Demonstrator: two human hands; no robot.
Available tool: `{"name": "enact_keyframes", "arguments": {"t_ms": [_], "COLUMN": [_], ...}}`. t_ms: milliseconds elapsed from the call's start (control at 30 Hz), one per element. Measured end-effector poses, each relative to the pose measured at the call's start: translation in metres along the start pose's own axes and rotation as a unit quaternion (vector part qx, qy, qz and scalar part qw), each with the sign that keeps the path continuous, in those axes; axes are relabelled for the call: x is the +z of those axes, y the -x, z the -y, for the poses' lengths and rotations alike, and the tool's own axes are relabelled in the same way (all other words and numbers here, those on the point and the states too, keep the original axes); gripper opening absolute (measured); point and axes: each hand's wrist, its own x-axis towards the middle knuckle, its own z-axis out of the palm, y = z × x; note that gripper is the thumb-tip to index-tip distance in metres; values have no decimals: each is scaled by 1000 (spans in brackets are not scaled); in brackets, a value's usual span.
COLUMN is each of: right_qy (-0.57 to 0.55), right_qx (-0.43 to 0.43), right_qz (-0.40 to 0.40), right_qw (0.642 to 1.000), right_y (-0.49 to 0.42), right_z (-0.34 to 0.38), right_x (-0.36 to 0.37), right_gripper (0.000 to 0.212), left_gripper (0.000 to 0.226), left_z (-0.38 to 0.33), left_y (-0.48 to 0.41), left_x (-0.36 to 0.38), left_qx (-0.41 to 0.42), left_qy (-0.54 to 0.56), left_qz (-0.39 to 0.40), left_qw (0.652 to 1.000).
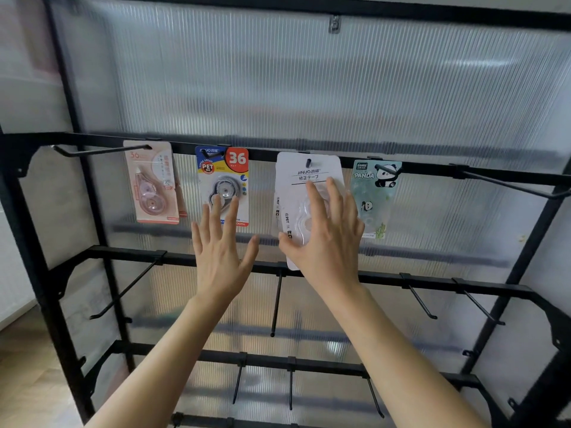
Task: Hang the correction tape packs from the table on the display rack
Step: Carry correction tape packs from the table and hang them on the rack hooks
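Several correction tape packs hang from hooks on the top bar (426, 169) of the black display rack. From left to right they are a pink pack (151, 183), a blue and red "36" pack (224, 177), a white pack (296, 193) and a green panda pack (375, 193). My right hand (327, 239) lies flat on the white pack with straight fingers, its thumb at the pack's lower left edge. My left hand (219, 245) is raised with spread fingers just below the "36" pack, fingertips overlapping its lower part. The table is out of view.
Bare hooks stick out from the top bar at the far left (99, 151) and far right (513, 185). Two lower bars (386, 279) carry more bare hooks pointing towards me. A ribbed translucent panel backs the rack. Wooden floor shows at the lower left.
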Motion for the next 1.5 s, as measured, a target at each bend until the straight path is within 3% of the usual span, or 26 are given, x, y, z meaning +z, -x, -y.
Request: {"name": "enact_keyframes", "arguments": {"t_ms": [400, 633, 767, 867, 1033, 1200, 1500], "right_qy": [-10, 40, 17, 11, 22, -20, -48], "right_qx": [53, 16, 9, 14, 49, 64, 87], "right_qz": [96, 201, 196, 196, 261, 241, 315], "right_qw": [994, 979, 980, 981, 964, 968, 944], "right_y": [-18, -24, -11, 9, 53, 106, 219], "right_z": [-8, -17, -15, -15, -21, -27, -34], "right_x": [43, 48, 36, 24, 1, -24, -113], "right_gripper": [88, 95, 91, 88, 78, 73, 68], "left_gripper": [73, 73, 73, 71, 71, 72, 70], "left_z": [4, 0, -1, -4, -15, -30, -72], "left_y": [1, 9, 19, 32, 65, 107, 232], "left_x": [1, 2, 2, 5, 4, -4, -46], "left_qx": [-3, -1, -5, -3, -15, -23, -70], "left_qy": [-4, 4, 4, 12, 13, 6, -16], "left_qz": [4, 15, 24, 38, 66, 93, 153], "left_qw": [1000, 1000, 1000, 999, 998, 995, 986]}}
